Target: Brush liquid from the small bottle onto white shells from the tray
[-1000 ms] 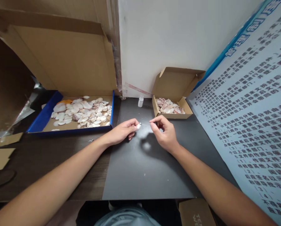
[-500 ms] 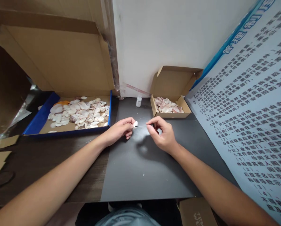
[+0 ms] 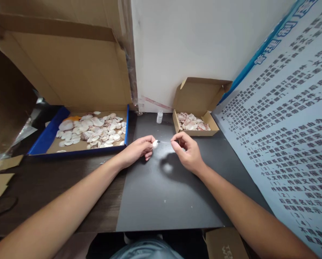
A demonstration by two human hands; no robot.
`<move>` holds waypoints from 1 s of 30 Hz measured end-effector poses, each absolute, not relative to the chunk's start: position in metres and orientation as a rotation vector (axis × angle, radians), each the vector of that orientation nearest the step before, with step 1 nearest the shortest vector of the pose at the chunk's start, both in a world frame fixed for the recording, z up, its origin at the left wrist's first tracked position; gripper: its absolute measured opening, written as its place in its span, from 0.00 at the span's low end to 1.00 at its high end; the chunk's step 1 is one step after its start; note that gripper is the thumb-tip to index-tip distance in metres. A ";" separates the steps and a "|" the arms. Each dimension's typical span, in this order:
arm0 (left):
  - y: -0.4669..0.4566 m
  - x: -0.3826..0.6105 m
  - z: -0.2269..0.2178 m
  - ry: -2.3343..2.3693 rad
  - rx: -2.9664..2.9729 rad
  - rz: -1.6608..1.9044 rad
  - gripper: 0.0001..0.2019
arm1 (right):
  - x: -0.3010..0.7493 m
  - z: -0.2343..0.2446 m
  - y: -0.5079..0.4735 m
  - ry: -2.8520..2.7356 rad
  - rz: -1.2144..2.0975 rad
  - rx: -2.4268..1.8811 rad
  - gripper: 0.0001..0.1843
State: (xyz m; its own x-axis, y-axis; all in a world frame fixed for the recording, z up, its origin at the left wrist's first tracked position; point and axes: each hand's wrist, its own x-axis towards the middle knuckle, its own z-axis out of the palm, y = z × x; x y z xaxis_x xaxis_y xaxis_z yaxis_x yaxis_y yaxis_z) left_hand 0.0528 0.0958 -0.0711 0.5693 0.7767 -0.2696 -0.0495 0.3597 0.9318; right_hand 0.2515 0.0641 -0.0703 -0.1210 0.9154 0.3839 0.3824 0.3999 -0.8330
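Soft overhead light, wide-angle edge distortion

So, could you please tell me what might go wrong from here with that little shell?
The small shell is pinched only between thumb and forefinger of the left hand, over the black mat; it could slip and chip. The right hand pinches something too thin to make out close by; if sharp, it might prick a finger. The small bottle stands just beyond both hands; a forward reach could tip it.

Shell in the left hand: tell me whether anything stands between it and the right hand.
Nothing visible does. The left hand pinches the shell; the right hand sits beside it, only bare dark mat under the gap.
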 end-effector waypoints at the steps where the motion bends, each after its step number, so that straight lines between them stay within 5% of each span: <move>1: 0.096 0.053 -0.071 0.810 1.077 0.615 0.04 | 0.251 -0.070 0.064 -1.707 0.717 -1.145 0.06; 30: 0.098 0.052 -0.074 0.784 1.105 0.605 0.09 | 0.250 -0.075 0.065 -1.639 0.827 -1.169 0.07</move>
State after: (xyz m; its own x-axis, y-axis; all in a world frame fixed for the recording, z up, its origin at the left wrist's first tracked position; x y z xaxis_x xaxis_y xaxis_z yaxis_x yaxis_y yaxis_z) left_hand 0.0522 0.0980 -0.0740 0.5931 0.7655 -0.2495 -0.0465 0.3420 0.9386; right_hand 0.2496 0.0650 -0.0751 -0.1165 0.9472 0.2987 0.3221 0.3205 -0.8908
